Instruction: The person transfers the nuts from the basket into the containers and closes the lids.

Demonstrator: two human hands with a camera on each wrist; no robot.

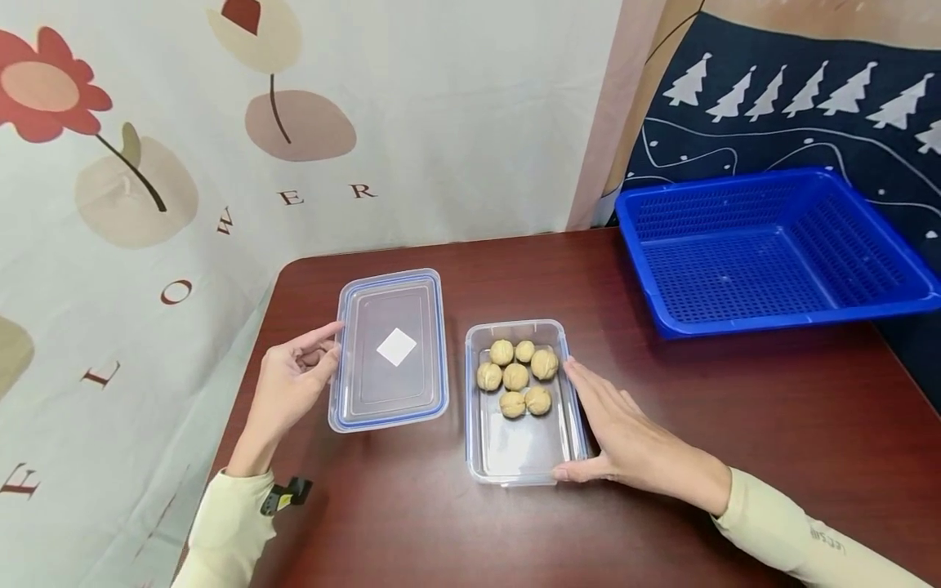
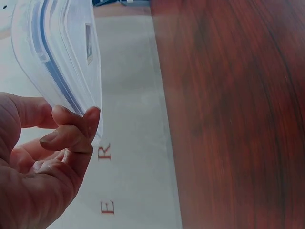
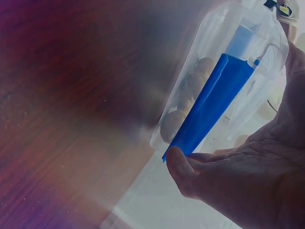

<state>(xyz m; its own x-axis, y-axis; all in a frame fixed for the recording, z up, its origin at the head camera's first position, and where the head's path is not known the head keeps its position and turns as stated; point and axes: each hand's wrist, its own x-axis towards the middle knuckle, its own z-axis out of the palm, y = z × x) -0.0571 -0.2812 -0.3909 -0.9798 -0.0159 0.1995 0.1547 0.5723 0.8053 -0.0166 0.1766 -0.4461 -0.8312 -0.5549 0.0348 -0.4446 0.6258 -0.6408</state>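
Observation:
My left hand (image 1: 290,380) pinches the left edge of a clear plastic lid (image 1: 360,400) with a blue sealing ring and a white diamond-shaped label. The left wrist view shows thumb and fingertips on the rim of the lid (image 2: 71,52). Right of the lid, a clear rectangular food container (image 1: 507,453) sits uncovered on the table, with several walnuts (image 1: 515,376) towards its far end. My right hand (image 1: 625,433) rests along the container's right side, fingers extended and thumb at the near corner. A blue latch flap (image 3: 212,102) shows on that side in the right wrist view.
A blue plastic basket (image 1: 779,269) stands at the back right of the dark red wooden table (image 1: 412,523). Behind the table hangs a pale cloth (image 1: 456,122) with flowers and letters, and a navy cloth (image 1: 772,147) with white trees hangs at the right.

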